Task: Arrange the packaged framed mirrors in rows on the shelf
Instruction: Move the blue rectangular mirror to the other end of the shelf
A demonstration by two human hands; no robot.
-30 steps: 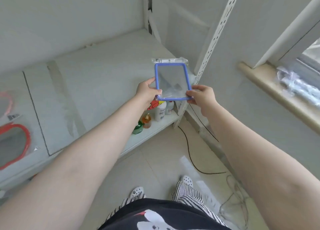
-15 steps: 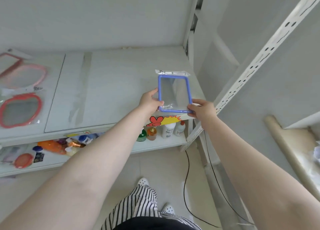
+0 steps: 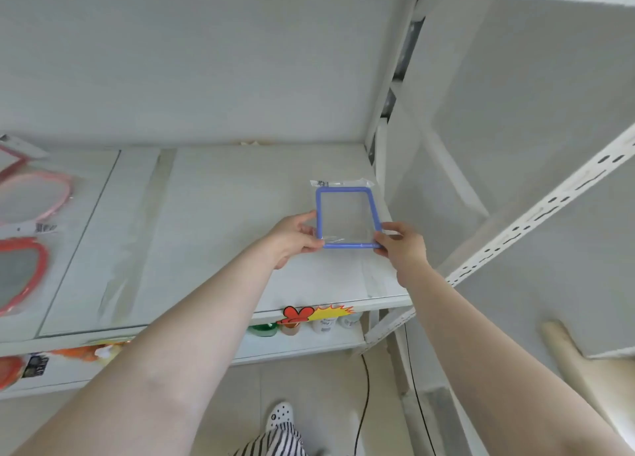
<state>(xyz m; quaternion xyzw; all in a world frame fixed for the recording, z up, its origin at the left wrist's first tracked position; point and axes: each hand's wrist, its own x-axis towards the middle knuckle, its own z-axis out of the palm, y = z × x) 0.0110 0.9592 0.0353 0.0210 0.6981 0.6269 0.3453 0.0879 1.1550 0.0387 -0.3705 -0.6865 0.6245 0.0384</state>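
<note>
A rectangular blue-framed mirror in a clear plastic bag is held low over the right end of the white shelf. My left hand grips its lower left corner and my right hand grips its lower right corner. Whether it touches the shelf I cannot tell. At the left end of the shelf lie a pink oval-framed mirror, a red oval-framed mirror and the corner of a red rectangular one, all bagged.
A perforated white upright stands just right of the shelf's end. On the lower shelf sit small bottles and orange packaged goods. A black cable runs across the floor tiles.
Both hands carried the blue mirror forward from over the shelf's front edge to above the shelf's right end. The view tilted up and more of the left-hand mirrors came into sight.
</note>
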